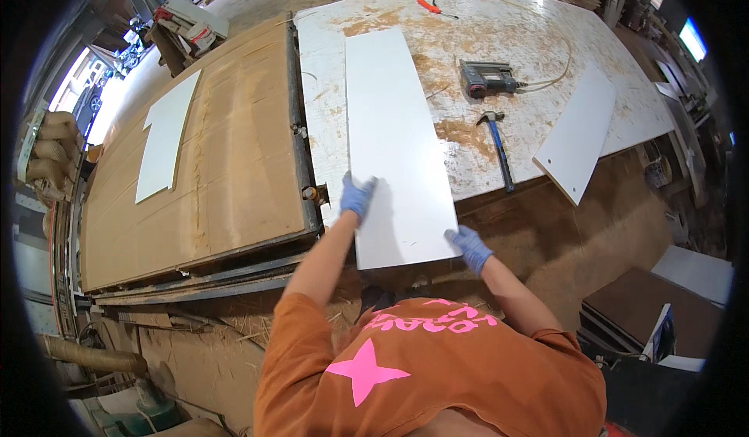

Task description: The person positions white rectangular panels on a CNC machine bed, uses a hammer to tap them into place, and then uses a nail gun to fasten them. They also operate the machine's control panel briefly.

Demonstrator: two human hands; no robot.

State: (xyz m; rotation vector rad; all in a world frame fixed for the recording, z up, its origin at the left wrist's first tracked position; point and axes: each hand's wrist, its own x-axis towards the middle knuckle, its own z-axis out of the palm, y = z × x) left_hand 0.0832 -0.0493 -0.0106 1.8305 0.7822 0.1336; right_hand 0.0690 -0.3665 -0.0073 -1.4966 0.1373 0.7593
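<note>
A long, white, smooth-faced rectangular panel (398,148) lay mostly on the whitish, sawdust-strewn counter (538,27), its near end jutting past the front edge. That overhang probably left room for fingers to reach around the sides. The blue-gloved left hand (359,197) was clamped on the panel's left edge, thumb over the top face; the blue-gloved right hand (470,248) was clamped on the opposite edge by the near corner, though its fingers underneath were hidden. Gripping both sides likely kept the board from twisting, while the counter seemed to bear its far end.

To the right lay a dark grey nail gun (488,79) and a claw hammer with a blue and black handle (499,152), apart from the panel but probably within reach. Beyond them, a smaller white board with holes near one end (579,133) overhung the front edge. A red-handled screwdriver (428,5) sat near the far edge, seemingly out of the way.
</note>
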